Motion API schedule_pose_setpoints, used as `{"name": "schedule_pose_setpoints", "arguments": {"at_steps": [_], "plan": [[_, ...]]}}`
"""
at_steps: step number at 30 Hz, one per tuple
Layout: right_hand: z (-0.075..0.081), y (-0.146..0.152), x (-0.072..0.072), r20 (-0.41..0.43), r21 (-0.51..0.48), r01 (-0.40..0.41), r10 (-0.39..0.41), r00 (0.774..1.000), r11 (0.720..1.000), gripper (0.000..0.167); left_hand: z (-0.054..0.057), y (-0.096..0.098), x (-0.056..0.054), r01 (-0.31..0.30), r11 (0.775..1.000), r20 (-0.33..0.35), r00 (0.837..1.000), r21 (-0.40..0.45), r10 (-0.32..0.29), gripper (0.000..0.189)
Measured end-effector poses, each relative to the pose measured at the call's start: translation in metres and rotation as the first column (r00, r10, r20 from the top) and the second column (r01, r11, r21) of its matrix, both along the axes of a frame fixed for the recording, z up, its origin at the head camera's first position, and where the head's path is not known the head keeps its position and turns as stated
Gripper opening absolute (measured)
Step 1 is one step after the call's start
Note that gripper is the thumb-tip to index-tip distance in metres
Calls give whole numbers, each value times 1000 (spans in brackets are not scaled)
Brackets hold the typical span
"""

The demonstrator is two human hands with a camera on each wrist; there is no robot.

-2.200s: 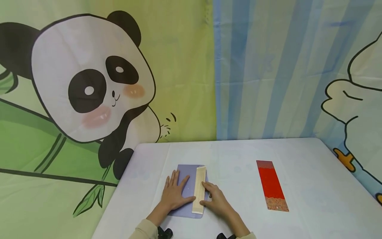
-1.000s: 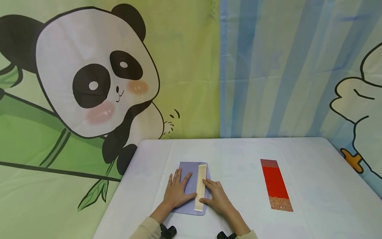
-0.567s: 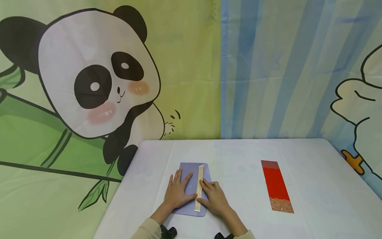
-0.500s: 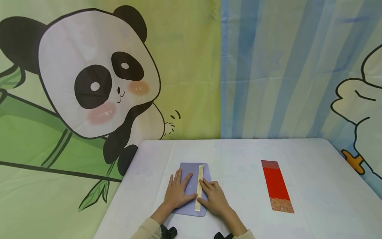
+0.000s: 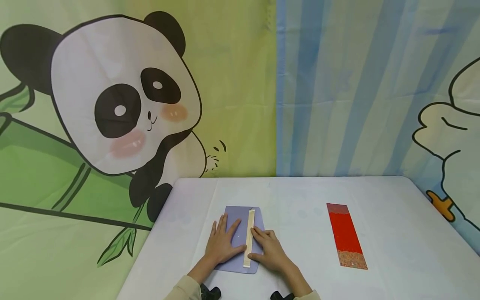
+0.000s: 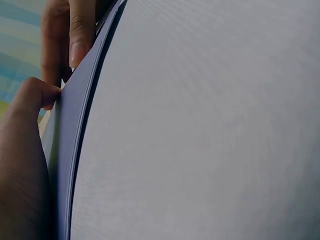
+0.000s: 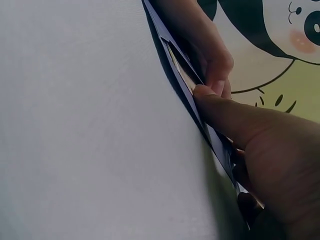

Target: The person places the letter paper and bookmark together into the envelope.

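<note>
A purple envelope [image 5: 238, 260] lies on the white table, its rounded flap spread out to the right. Along the flap's fold shows a narrow strip of pale paper [image 5: 249, 246], the rest of it hidden inside the envelope. My left hand [image 5: 221, 246] rests flat on the body, fingers spread, thumb tip at the strip. At the strip's right edge, my right hand [image 5: 273, 252] holds on with thumb and index finger. From the side, in the right wrist view, the pale paper [image 7: 181, 70] sits between purple layers, with my right thumb [image 7: 225, 112] on its edge.
A red card [image 5: 346, 233] with a glittery lower end lies farther right on the table. Black wrist mounts [image 5: 211, 292] show at the front, below the hands. Behind the table [image 5: 300, 233] hangs a panda-printed curtain [image 5: 123, 96].
The visible strip of pale paper has become narrower as its right edge moved left into the envelope. My right fingers moved left with it; the left hand stays in place on the envelope.
</note>
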State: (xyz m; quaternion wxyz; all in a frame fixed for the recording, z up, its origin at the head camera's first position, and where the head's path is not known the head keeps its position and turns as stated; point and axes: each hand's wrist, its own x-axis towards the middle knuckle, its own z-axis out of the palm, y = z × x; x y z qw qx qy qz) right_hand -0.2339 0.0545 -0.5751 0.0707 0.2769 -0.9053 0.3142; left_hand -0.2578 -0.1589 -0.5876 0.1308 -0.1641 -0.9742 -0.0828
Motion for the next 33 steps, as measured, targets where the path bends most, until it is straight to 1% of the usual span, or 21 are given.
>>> {"name": "schedule_pose_setpoints", "arguments": {"at_steps": [3, 8, 11, 14, 20, 23, 27, 33], "plan": [[0, -1, -1, -25, 11, 6, -6, 1000, 1000, 80, 1, 1, 0, 5, 1000, 0, 1000, 1, -5, 93], [0, -4, -2, -71, 41, 16, -14, 997, 999, 78, 4, -1, 0, 14, 1000, -28, 999, 6, -14, 92], [0, -5, -3, -84, 56, 20, -16, 996, 998, 77, 4, -2, -1, 15, 1000, -38, 999, 10, -14, 93], [-2, -5, -2, -91, 65, 20, -14, 996, 998, 77, 2, -2, -1, 7, 1000, -22, 1000, 12, -7, 94], [-5, 0, 1, -146, 76, 16, -4, 989, 997, 80, -3, 1, 0, 5, 1000, 20, 1000, 25, -5, 93], [-5, 1, 3, -135, 75, 9, 1, 991, 997, 81, -5, 2, 1, 4, 1000, 15, 1000, 19, -4, 92], [-3, 0, 3, -103, 75, 7, 1, 995, 997, 82, -4, 2, 2, 2, 1000, -2, 1000, 6, -2, 92], [-2, -4, 0, -119, 93, 16, -5, 993, 996, 81, 1, 1, 1, 16, 1000, -36, 999, 9, -15, 91]]}}
